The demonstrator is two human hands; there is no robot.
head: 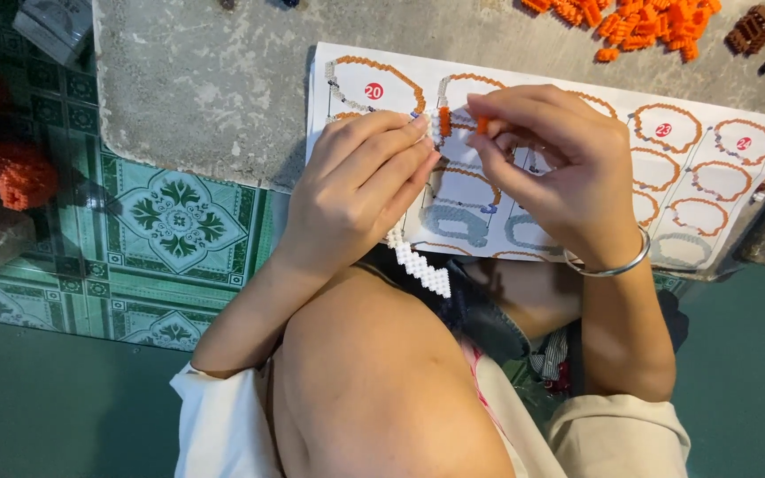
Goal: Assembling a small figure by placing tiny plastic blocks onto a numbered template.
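The person sits low with a bare knee drawn up, both forearms reaching forward over it to the edge of a rough grey stone slab that serves as the table. The left hand is curled, fingers bent together and closed around a strip of small white building blocks; the strip runs up to the fingertips and its lower end hangs down in a zigzag below the palm, above the knee. The right hand, a silver bangle at its wrist, is arched over from the other side, thumb and forefinger pinched tight on a tiny orange block held right against the top of the white strip, where an orange piece already sits. The two hands almost touch at the fingertips.

Under them lies a printed instruction sheet showing numbered ring-shaped build steps, spread on the table and overhanging its near edge. At the far edge of the table is a loose heap of orange blocks, with a few brown blocks just beside it. No container holds them; they lie bare on the stone. The floor to the left is green patterned tile, with an orange built piece resting there.
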